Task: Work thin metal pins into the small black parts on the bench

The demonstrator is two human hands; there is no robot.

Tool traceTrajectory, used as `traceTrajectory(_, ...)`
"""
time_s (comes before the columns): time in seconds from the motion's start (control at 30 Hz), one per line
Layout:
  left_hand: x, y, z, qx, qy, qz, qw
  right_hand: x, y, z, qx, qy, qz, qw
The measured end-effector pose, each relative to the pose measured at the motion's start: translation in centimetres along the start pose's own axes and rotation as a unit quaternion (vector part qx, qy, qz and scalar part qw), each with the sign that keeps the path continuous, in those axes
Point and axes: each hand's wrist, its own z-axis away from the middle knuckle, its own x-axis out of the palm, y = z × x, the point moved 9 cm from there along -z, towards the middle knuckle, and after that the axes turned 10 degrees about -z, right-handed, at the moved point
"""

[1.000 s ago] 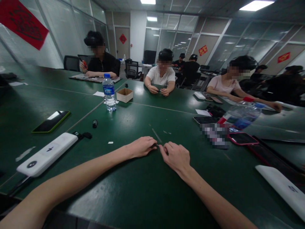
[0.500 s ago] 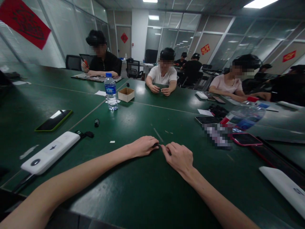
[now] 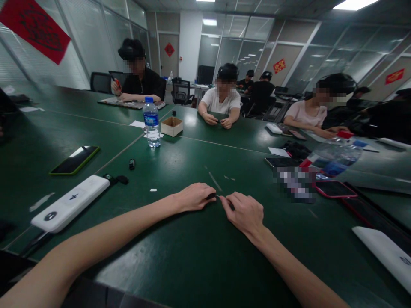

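My left hand (image 3: 198, 197) rests on the green table (image 3: 180, 256), its fingers closed on a small dark object (image 3: 211, 196). A thin, light tip sticks out of that object toward the right; its kind is too small to make out. Just to the right, my right hand (image 3: 245, 210) is closed, thumb and fingers pinched together close to that tip. Something dark shows between its fingers, mostly hidden. A narrow gap lies between the two hands. A scrap of white paper (image 3: 153, 190) lies left of my left hand.
At left lie a white power bank (image 3: 70, 203), a green-edged phone (image 3: 75, 160) and a small black piece (image 3: 132, 164). Beyond stand a water bottle (image 3: 151, 124) and an open box (image 3: 171, 127). Phones (image 3: 335, 189), bottles (image 3: 340, 156) and another white power bank (image 3: 382, 252) are at right. Several people sit around.
The whole view has shifted slightly, moving things a little to the right. Both hands keep nearly the same pose and hold.
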Motion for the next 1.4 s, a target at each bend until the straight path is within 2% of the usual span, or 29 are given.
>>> traceTrajectory(0.47, -0.7, 0.3, 0.4, 0.011, -0.007, -0.017, 1.0, -0.9, -0.5, 0.0, -0.037, 0.031, -0.02, 0.999)
traceTrajectory(0.57, -0.4, 0.0, -0.1, 0.009, -0.004, -0.009, 1.0, -1.1, -2.5, 0.2, -0.071, 0.047, -0.044, 0.995)
traceTrajectory(0.7, 0.6, -1.2, -1.0, -0.018, -0.008, -0.019, 1.0, -0.6, -6.9, 0.7, -0.2, 0.019, -0.103, 0.974)
traceTrajectory(0.77, 0.7, -1.5, -1.1, -0.029, -0.004, -0.02, 0.999, -0.7, -6.0, 0.3, -0.177, 0.028, -0.078, 0.981)
traceTrajectory(0.87, 0.3, -1.4, -0.9, -0.027, 0.009, -0.015, 0.999, -0.9, -2.4, -0.3, -0.109, 0.035, -0.039, 0.993)
traceTrajectory(1.0, -0.2, -0.9, -0.5, -0.015, 0.016, -0.016, 1.0, -0.4, 0.7, -0.4, -0.051, 0.011, -0.005, 0.999)
traceTrajectory(1.2, -0.2, -0.8, -0.4, -0.013, 0.019, -0.009, 1.0, 0.9, 0.2, -0.6, -0.033, -0.031, -0.01, 0.999)
traceTrajectory(1.4, 0.1, -0.8, -0.4, -0.015, 0.008, -0.004, 1.0, 0.8, 0.1, -0.6, -0.036, -0.035, -0.012, 0.999)
